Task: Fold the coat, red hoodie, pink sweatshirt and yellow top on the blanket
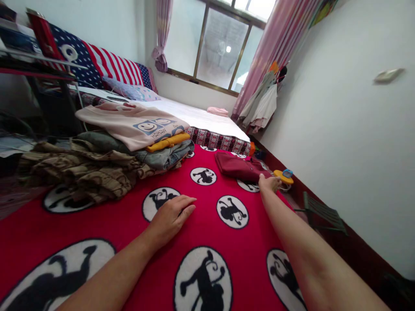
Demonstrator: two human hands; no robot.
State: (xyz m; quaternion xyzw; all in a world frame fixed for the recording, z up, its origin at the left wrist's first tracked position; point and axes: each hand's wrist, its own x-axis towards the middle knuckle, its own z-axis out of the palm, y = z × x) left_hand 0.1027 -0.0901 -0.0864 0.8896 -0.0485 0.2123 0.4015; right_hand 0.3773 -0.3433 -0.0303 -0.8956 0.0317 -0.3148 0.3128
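My left hand [177, 211] hovers over or rests on a red blanket [201, 216] printed with black monkey figures in white ovals. Its fingers are stretched out and it holds nothing. Farther forward, my right hand [269, 183] is at the near right edge of a folded dark red garment [240, 167], thumb apart from the fingers. Whether it touches the garment firmly is hard to see. At the left lies a stack of folded clothes: a pale pink shirt [129, 123] with smiley prints on top, a mustard piece [168, 141] and blue-grey denim [165, 155] beneath.
A crumpled camouflage cloth [81, 168] lies beside the stack. Behind is a bed with a white sheet [191, 108] and a pink folded cloth [217, 111]. To the right stand a yellow stool [282, 176] and a dark green folding stool [324, 211] near the wall.
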